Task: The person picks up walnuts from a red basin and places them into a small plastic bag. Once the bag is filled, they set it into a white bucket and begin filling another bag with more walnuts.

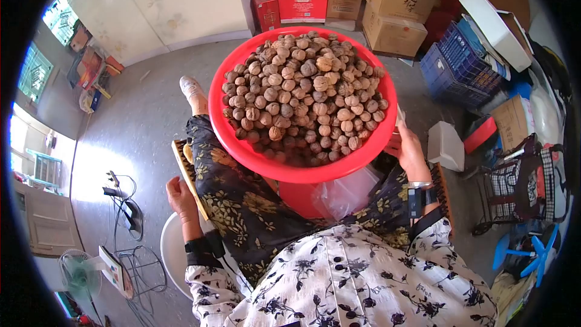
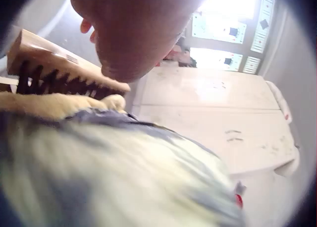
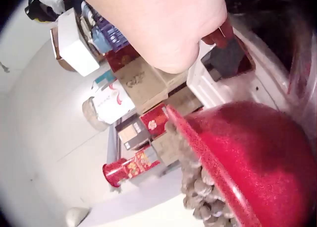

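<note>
A red basin [image 1: 387,136] heaped with walnuts [image 1: 302,91] stands in front of the person's knees in the head view. Its red outer wall [image 3: 257,157] and some walnuts [image 3: 203,187] also show in the right wrist view. Beside the basin's right rim is the right hand [image 1: 408,150], its fingers partly hidden; whether they grip anything is unclear. The same hand [image 3: 168,28] appears above the basin, fingertips near a white frame [image 3: 198,83]. To the left of the thigh, the left hand [image 1: 181,198] hangs loosely curled and holds nothing; the left wrist view shows it [image 2: 141,28] partly.
A clear plastic bag [image 1: 345,194] lies between the legs, below the basin. At lower left are a white tub [image 1: 172,248], cables [image 1: 130,206] and a fan [image 1: 78,272]. Boxes [image 1: 396,33], blue crates [image 1: 451,72] and a checked cart [image 1: 514,188] stand behind and right.
</note>
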Demonstrator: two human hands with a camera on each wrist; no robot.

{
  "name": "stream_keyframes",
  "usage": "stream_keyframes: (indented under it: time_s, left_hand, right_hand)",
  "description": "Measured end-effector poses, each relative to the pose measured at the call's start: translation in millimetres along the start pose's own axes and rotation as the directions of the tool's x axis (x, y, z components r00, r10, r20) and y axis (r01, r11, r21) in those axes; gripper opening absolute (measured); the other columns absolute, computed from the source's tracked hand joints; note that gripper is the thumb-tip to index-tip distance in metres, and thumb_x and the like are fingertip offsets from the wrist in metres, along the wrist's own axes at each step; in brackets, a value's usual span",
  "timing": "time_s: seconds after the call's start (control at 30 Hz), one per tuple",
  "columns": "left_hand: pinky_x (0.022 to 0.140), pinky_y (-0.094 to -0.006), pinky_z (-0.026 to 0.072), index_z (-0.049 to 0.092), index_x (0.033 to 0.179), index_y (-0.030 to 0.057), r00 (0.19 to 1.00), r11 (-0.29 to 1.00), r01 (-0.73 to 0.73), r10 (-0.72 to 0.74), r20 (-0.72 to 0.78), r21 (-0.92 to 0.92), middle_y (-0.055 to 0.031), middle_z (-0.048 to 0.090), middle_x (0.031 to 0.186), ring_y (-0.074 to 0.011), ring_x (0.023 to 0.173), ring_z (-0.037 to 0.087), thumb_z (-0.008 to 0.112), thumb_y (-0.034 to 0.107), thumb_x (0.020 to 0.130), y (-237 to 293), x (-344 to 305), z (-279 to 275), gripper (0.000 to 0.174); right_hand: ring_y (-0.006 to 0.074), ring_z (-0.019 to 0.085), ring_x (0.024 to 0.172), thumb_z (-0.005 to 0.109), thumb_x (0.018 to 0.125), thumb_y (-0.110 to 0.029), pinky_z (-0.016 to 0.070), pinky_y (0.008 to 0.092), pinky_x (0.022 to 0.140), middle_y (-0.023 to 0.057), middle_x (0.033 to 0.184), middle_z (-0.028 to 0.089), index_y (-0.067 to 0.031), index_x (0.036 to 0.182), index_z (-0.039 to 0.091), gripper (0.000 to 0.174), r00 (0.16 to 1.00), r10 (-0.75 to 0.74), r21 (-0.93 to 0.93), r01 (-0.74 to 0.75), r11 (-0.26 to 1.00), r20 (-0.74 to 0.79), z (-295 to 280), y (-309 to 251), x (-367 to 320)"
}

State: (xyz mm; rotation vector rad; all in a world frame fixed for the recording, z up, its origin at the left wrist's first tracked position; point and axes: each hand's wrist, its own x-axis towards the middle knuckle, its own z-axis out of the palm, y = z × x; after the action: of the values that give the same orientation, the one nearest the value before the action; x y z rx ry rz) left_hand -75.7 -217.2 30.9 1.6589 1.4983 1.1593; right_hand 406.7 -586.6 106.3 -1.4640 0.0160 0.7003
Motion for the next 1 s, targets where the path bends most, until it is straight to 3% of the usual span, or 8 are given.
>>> stream_keyframes:
  time_s: [0.03, 0.07, 0.1, 0.2, 0.37, 0.53, 0.7, 1.0]
  left_hand:
    - [0.073, -0.0318, 0.0495, 0.061, 0.106, 0.0016, 0.995, 0.985, 0.071, -0.059, 0.085, -0.155, -0.0085, 0.064, 0.085, -0.0175, 0.078, 0.060, 0.062, 0.015, 0.090, 30.6, -7.4, 6.9, 0.021]
    - [0.070, -0.0247, 0.0453, 0.063, 0.102, 0.0029, 0.984, 0.977, -0.110, 0.133, 0.120, -0.183, -0.0022, 0.062, 0.087, -0.0091, 0.076, 0.054, 0.064, 0.021, 0.092, 55.2, -17.5, 17.9, 0.021]
    - [0.072, -0.0249, 0.0447, 0.063, 0.102, 0.0022, 0.989, 0.998, -0.064, 0.060, 0.137, 0.026, -0.0014, 0.062, 0.085, -0.0092, 0.077, 0.053, 0.064, 0.026, 0.093, 74.9, -24.1, 24.4, 0.026]
    - [0.070, -0.0323, 0.0490, 0.067, 0.094, 0.0018, 0.987, 0.997, -0.071, 0.068, 0.143, 0.014, -0.0086, 0.067, 0.082, -0.0171, 0.076, 0.061, 0.068, 0.029, 0.090, 98.4, -27.0, 34.0, 0.027]
    - [0.076, -0.0414, 0.0492, 0.070, 0.092, 0.0027, 0.911, 0.874, -0.344, 0.222, 0.347, 0.343, -0.0145, 0.069, 0.088, -0.0300, 0.080, 0.066, 0.054, 0.048, 0.094, 128.4, -31.3, 51.6, 0.048]
    - [0.076, -0.0414, 0.0484, 0.070, 0.091, 0.0035, 0.870, 0.957, -0.200, 0.074, 0.488, 0.211, -0.0128, 0.069, 0.079, -0.0305, 0.078, 0.066, 0.050, 0.053, 0.095, 144.5, -20.0, 66.1, 0.054]
    - [0.060, -0.0309, 0.0462, 0.064, 0.078, 0.0002, 0.805, 0.997, -0.028, -0.019, 0.593, 0.071, -0.0054, 0.061, 0.067, -0.0152, 0.064, 0.059, 0.063, 0.045, 0.090, 133.0, 1.2, 85.6, 0.047]
    - [0.054, -0.0272, 0.0414, 0.059, 0.074, 0.0024, 0.820, 0.998, 0.070, -0.058, 0.569, 0.002, -0.0012, 0.057, 0.066, -0.0098, 0.060, 0.052, 0.067, 0.036, 0.087, 152.4, -0.2, 84.9, 0.037]
  right_hand:
    - [0.0219, 0.067, 0.086, 0.061, 0.093, -0.044, 0.0572, 0.0378, 0.072, 0.0119, 0.108, 0.066, -0.0070, 0.122, 0.054, 0.048, 0.994, 0.019, 0.057, -0.026, 0.998, 0.105, 9.4, -1.9, -6.6]
    - [0.0228, 0.066, 0.096, 0.063, 0.092, -0.041, 0.0563, 0.0410, 0.081, 0.0093, 0.114, 0.064, -0.0077, 0.126, 0.054, 0.049, 0.980, 0.022, 0.101, -0.043, 0.994, 0.200, 22.1, -6.7, -18.9]
    - [0.0228, 0.066, 0.096, 0.063, 0.092, -0.041, 0.0563, 0.0410, 0.081, 0.0093, 0.114, 0.064, -0.0077, 0.126, 0.054, 0.049, 0.979, 0.020, 0.100, -0.041, 0.994, 0.203, 28.5, -2.1, -20.7]
    - [0.0253, 0.061, 0.112, 0.064, 0.093, -0.025, 0.0557, 0.0437, 0.086, 0.0103, 0.127, 0.059, -0.0039, 0.131, 0.051, 0.045, 0.964, -0.056, 0.234, -0.006, 0.972, 0.260, 41.7, 4.9, -23.5]
    - [0.0253, 0.061, 0.111, 0.060, 0.095, -0.023, 0.0572, 0.0468, 0.083, 0.0102, 0.127, 0.059, -0.0041, 0.132, 0.050, 0.043, 0.978, -0.037, 0.206, -0.006, 0.979, 0.204, 43.0, 11.3, -23.3]
    - [0.0254, 0.064, 0.102, 0.060, 0.094, -0.022, 0.0593, 0.0455, 0.078, 0.0115, 0.119, 0.062, -0.0032, 0.126, 0.054, 0.038, 0.984, -0.060, 0.214, 0.023, 0.977, 0.168, 49.2, 11.2, -30.2]
    - [0.0255, 0.064, 0.103, 0.059, 0.095, -0.021, 0.0590, 0.0464, 0.079, 0.0128, 0.119, 0.062, -0.0020, 0.127, 0.052, 0.038, 0.983, -0.060, 0.219, 0.021, 0.976, 0.172, 49.1, 18.4, -29.4]
    - [0.0255, 0.066, 0.095, 0.057, 0.096, -0.019, 0.0606, 0.0438, 0.076, 0.0131, 0.114, 0.063, 0.0006, 0.125, 0.052, 0.035, 0.985, -0.084, 0.253, 0.044, 0.966, 0.150, 52.2, 21.5, -45.4]
